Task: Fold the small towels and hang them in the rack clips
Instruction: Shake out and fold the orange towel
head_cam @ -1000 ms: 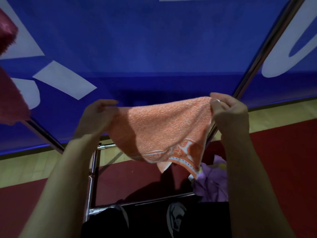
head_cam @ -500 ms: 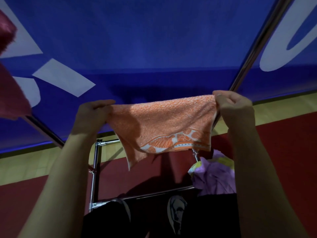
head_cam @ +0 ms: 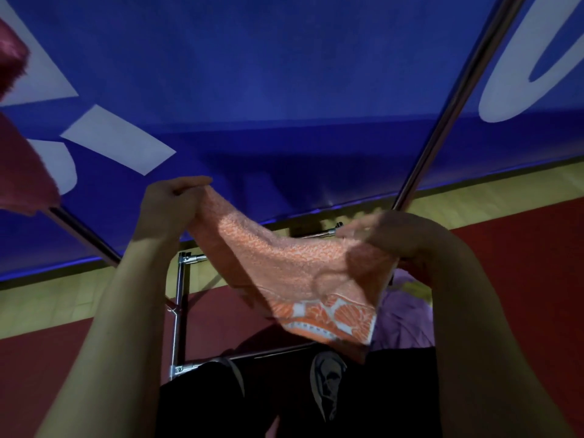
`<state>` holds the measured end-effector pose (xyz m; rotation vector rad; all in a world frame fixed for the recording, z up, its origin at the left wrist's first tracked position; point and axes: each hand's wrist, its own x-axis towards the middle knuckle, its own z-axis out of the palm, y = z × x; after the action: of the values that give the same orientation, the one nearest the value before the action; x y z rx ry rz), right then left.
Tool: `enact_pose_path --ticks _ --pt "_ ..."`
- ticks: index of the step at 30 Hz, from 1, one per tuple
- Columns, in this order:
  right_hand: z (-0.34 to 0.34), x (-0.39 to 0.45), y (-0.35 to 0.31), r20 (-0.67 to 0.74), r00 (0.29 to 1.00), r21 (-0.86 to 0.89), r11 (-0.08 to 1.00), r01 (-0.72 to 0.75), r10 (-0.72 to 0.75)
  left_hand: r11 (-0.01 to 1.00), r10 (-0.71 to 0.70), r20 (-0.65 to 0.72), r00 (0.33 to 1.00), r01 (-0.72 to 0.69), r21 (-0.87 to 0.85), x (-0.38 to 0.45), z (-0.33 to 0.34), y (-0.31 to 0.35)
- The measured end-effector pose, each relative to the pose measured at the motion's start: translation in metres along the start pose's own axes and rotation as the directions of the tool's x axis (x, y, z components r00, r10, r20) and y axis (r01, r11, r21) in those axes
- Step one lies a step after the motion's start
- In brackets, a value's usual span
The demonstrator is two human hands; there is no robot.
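Left hand (head_cam: 172, 205) is pinching one top corner of the orange towel (head_cam: 303, 273) and the blurry right hand (head_cam: 401, 238) is gripping the other, holding it up before the rack, so both should be keeping the edges even while folding.

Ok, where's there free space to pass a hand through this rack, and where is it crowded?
Free: the gap by the rack's left upright post, between the left forearm and the orange towel, with bare red floor behind. Crowded: the right side, where the right hand grips the towel over a purple cloth pile.
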<state>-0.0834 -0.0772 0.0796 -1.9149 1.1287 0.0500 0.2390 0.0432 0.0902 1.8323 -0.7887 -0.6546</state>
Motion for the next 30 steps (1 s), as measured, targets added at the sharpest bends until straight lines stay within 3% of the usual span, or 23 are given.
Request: enact_pose_path --ticks 2,4,6,10,13,21,22,24,26,28,30 --pt "-0.003 -0.001 0.0 -0.209 0.974 0.057 0.993 0.099 -0.086 0.996 -0.055 -0.006 0.998 0.054 -0.064 0.001 -0.003 0.002" --pt "-0.006 -0.004 -0.002 -0.425 0.903 0.142 0.981 0.133 -0.06 0.991 -0.083 -0.037 0.996 0.079 -0.104 0.003 -0.007 0.002" --pt "-0.008 -0.007 -0.004 -0.535 0.844 0.13 0.985 0.116 -0.029 0.995 -0.049 -0.076 0.996 0.041 -0.096 0.004 -0.009 0.001" --pt "-0.005 -0.013 -0.011 -0.628 0.774 -0.09 0.995 0.034 -0.083 0.99 0.123 -0.137 0.983 -0.113 0.079 0.003 -0.008 -0.002" --pt "-0.005 -0.013 -0.016 -0.688 0.724 -0.025 0.999 0.047 -0.051 0.972 0.173 -0.123 0.977 -0.15 0.179 0.005 -0.011 -0.005" --pt "-0.008 -0.017 -0.016 -0.768 0.639 0.034 0.996 0.082 -0.026 0.984 0.131 -0.08 0.988 -0.12 0.133 0.005 -0.015 -0.009" --pt "-0.009 -0.017 -0.015 -0.779 0.627 0.03 0.997 0.074 -0.023 0.994 0.091 -0.063 0.994 -0.087 0.067 0.005 -0.016 -0.007" --pt "-0.011 -0.017 -0.014 -0.8 0.6 0.033 0.997 0.067 -0.013 0.952 -0.105 0.073 0.992 0.121 -0.279 0.004 -0.018 0.0" --pt "-0.012 -0.02 -0.013 -0.811 0.585 0.062 0.995 0.08 0.003 0.733 -0.253 0.29 0.923 0.379 -0.565 0.002 -0.021 0.01" --pt "-0.014 -0.021 -0.011 -0.828 0.561 0.075 0.993 0.093 0.01 0.632 -0.275 0.382 0.882 0.465 -0.619 0.0 -0.025 0.016" --pt "-0.014 -0.02 -0.01 -0.84 0.543 0.061 0.993 0.104 -0.005 0.651 -0.262 0.436 0.861 0.491 -0.579 -0.003 -0.027 0.019"
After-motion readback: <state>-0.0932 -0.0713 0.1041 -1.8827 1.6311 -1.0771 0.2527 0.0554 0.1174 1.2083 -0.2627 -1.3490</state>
